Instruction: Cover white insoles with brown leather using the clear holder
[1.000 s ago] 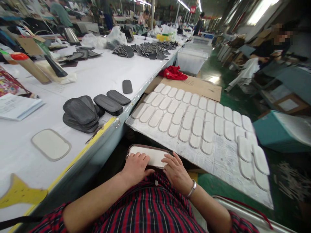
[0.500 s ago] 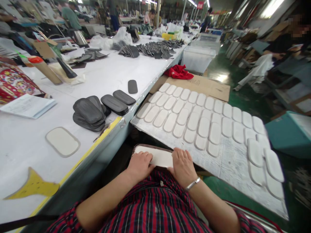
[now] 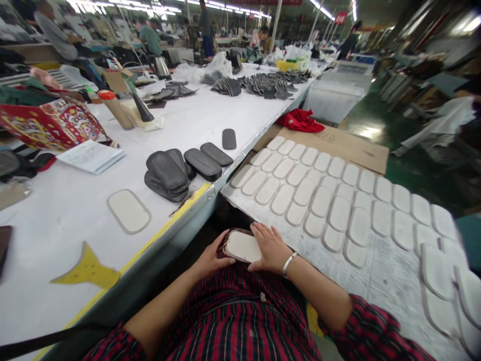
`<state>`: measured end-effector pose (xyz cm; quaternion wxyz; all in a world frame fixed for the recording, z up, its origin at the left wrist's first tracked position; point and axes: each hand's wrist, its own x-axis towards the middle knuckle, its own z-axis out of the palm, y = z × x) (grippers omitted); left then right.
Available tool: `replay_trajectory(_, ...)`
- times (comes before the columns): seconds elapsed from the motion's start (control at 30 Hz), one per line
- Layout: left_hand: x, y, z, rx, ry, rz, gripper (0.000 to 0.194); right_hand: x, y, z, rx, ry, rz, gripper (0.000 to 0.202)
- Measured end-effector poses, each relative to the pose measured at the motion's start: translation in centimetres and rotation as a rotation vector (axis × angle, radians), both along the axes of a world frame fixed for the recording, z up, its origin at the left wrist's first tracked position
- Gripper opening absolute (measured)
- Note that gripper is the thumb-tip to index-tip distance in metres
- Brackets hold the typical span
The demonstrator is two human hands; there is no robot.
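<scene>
At my lap I hold a long rounded pad [image 3: 242, 245], white on its upper face with a dark brown rim. My left hand [image 3: 212, 258] grips its left end, thumb along the near edge and fingers at the far edge. Over the right end lies my right hand [image 3: 271, 248], its thumb at the near edge and fingers across the top, hiding that end. On the table to the left, a similar white pad with a grey border [image 3: 129, 211] lies alone. Behind it sit overlapping dark grey rounded pieces [image 3: 167, 170] and a neat dark stack [image 3: 203, 163].
A board [image 3: 391, 286] at my right bears rows of white pads, some overlapping. A yellow fish-tail-shaped piece [image 3: 88, 268] lies near the table's yellow edge. Farther off are a red cloth [image 3: 301, 121], a red patterned box [image 3: 60, 123], a paper booklet [image 3: 91, 156] and people at other tables.
The view has swung left, so everything sits farther right. My left hand has shifted from the pad's top to its left end, uncovering more of the white face. My right hand stays at the right end.
</scene>
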<state>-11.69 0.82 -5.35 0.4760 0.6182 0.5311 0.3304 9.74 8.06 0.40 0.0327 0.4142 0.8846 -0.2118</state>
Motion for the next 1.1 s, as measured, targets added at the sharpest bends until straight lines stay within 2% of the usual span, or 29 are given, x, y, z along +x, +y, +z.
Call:
replay_trajectory(0.17,0.2,0.0,0.0,-0.011,-0.039,0.079,0.078,-2.0,0.7,-0.1,-0.101,-0.002,0.01,0.111)
replay_trajectory(0.43,1.0,0.8,0.3,-0.084,-0.221,0.152,0.065,-5.1,2.8,-0.5,-0.227,-0.052,0.056,0.112)
replay_trajectory(0.57,0.4,-0.5,2.0,-0.114,-0.149,0.111,0.067,-5.1,2.2,0.0,-0.174,-0.054,0.086,0.1)
replay_trajectory(0.63,-1.6,-2.2,3.4,-0.061,-0.046,0.154,0.069,-4.0,1.6,0.4,-0.115,0.055,0.061,0.086)
replay_trajectory(0.7,-5.2,-4.8,5.0,0.086,0.196,0.294,0.073,-2.1,1.3,0.4,-0.054,0.211,0.027,0.076)
replay_trajectory(0.77,-9.9,-8.5,6.2,0.221,0.601,0.456,0.081,-0.2,1.3,0.2,0.013,0.341,-0.043,0.072)
replay_trajectory(0.83,-14.7,-12.7,6.5,0.192,0.999,0.584,0.098,1.0,1.0,0.2,0.023,0.405,-0.14,0.067)
replay_trajectory(0.9,-18.5,-16.5,5.8,0.037,1.24,0.551,0.101,1.1,-0.1,0.7,-0.014,0.421,-0.182,0.061)
replay_trajectory(0.97,-20.8,-19.2,4.4,0.004,1.344,0.423,0.077,0.4,-2.3,1.9,-0.066,0.406,-0.173,0.054)
replay_trajectory(1.03,-21.4,-20.7,2.8,0.107,1.398,0.459,0.051,-1.0,-5.2,3.3,-0.145,0.395,-0.129,0.049)
replay_trajectory(1.1,-21.1,-21.0,1.8,0.283,1.334,0.437,0.041,-2.6,-7.9,4.1,-0.278,0.447,0.004,0.046)
